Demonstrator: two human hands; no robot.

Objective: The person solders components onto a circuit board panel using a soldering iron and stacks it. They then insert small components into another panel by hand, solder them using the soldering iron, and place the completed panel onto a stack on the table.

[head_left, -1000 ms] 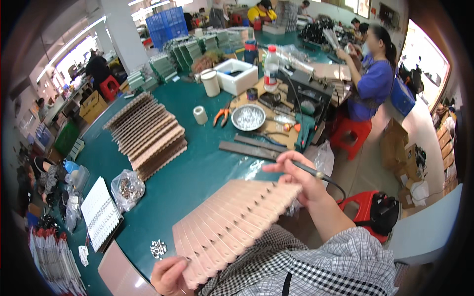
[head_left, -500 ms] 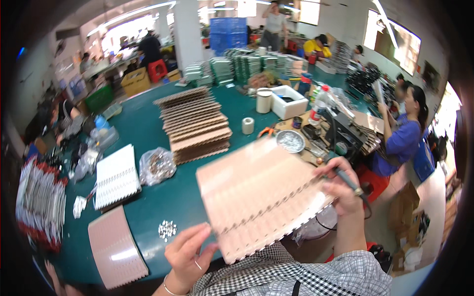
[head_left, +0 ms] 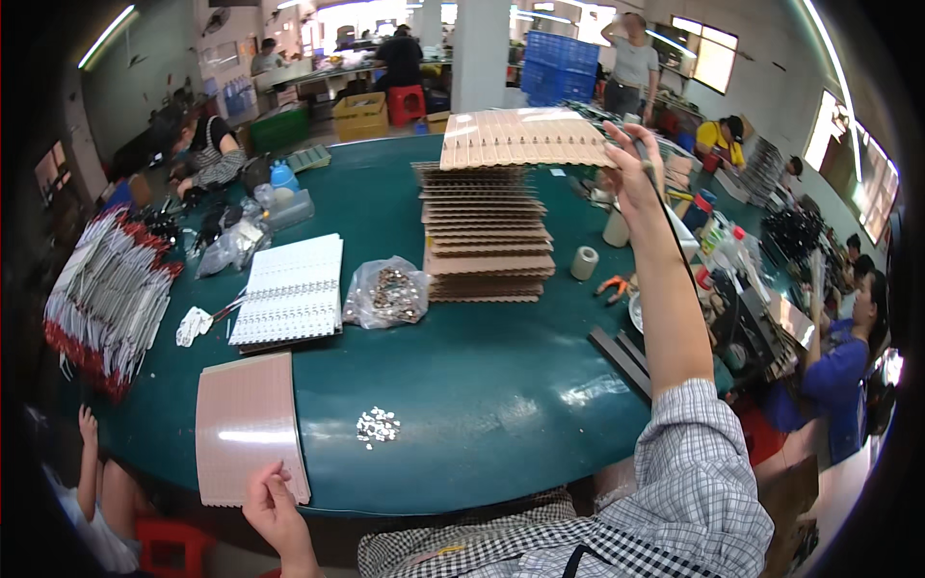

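Note:
Raised at arm's length, my right hand (head_left: pixel 636 178) grips the corner of a pinkish board (head_left: pixel 525 133) with scalloped edges and a row of small dark pieces across it. A slim dark corded tool (head_left: pixel 659 183) is also in this hand, its cable running along my forearm. The board is above a stack of similar boards (head_left: pixel 489 265); I cannot tell if it touches them. Low on the left, my left hand (head_left: pixel 275 511) has its fingers curled, nothing visible in them, beside the edge of a flat pinkish board pile (head_left: pixel 246 414).
Small whitish pieces (head_left: pixel 378 426) lie scattered on the green table (head_left: pixel 462 395). Around them are a bag of metal parts (head_left: pixel 387 294), white perforated sheets (head_left: pixel 292 289), a wire bundle (head_left: pixel 111 289), a tape roll (head_left: pixel 584 262) and dark bars (head_left: pixel 621 361). People sit nearby.
My right hand has carried the board up and forward from my lap to above the stack. My left hand has let go of it and moved left and down. The view has turned left.

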